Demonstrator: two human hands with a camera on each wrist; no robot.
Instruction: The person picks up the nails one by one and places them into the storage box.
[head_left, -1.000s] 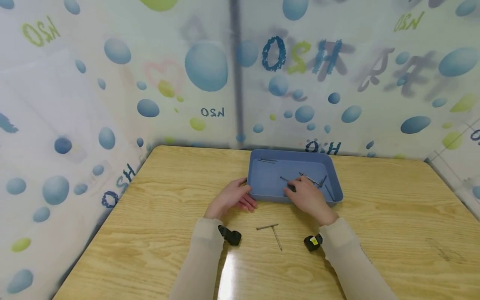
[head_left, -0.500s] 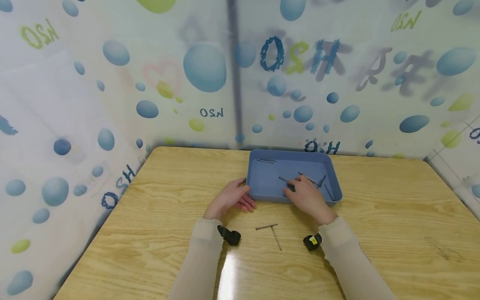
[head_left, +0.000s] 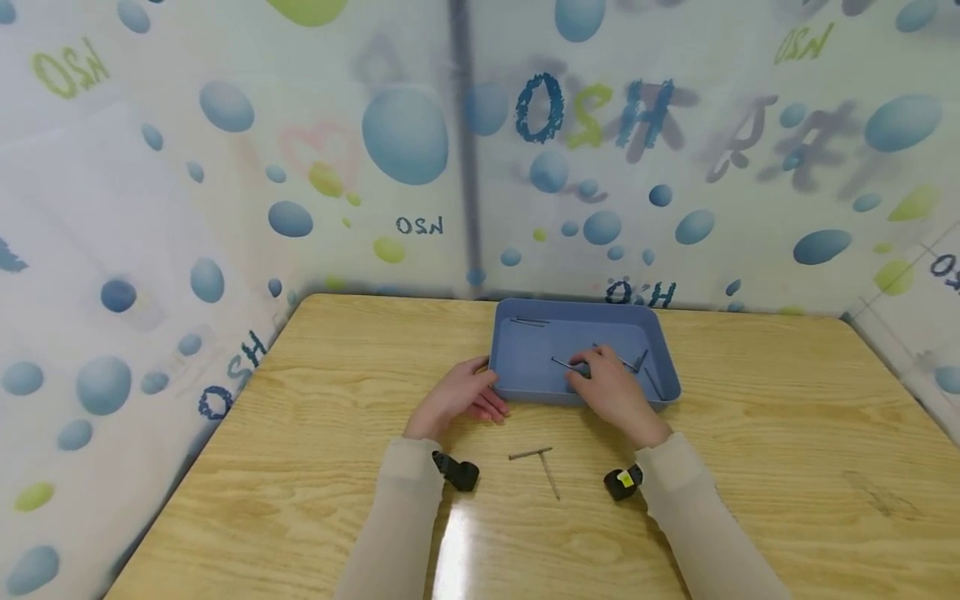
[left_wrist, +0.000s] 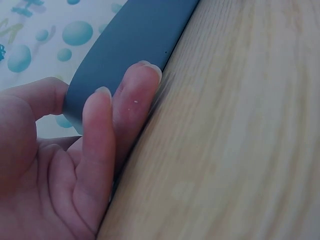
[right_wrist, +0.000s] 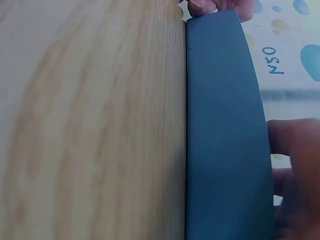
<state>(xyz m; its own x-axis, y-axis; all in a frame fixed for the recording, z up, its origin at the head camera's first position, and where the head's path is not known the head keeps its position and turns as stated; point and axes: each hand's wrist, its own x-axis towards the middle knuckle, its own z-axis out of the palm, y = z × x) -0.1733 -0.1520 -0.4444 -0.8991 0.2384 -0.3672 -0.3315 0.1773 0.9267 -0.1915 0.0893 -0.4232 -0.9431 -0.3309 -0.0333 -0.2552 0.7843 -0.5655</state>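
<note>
The blue plastic tray rests at the back of the wooden table. My left hand grips its near left corner, thumb at the rim and fingers along the outside of the front wall. Over the front wall reaches my right hand, its thumb and index finger pinching a nail low inside the tray. The pinched end is covered by the fingertips. More nails lie at the tray's right end, partly hidden by this hand, and a few thin ones at its back left.
Two nails lie on the table in front of the tray, one crosswise and one pointing toward me, between my forearms. A patterned curtain stands right behind the tray and along the left side. Each wrist wears a black camera.
My right index finger has shifted a little over the nail, which has moved slightly left and tilted. The left hand stays at the tray corner. The head view has drifted slightly.
</note>
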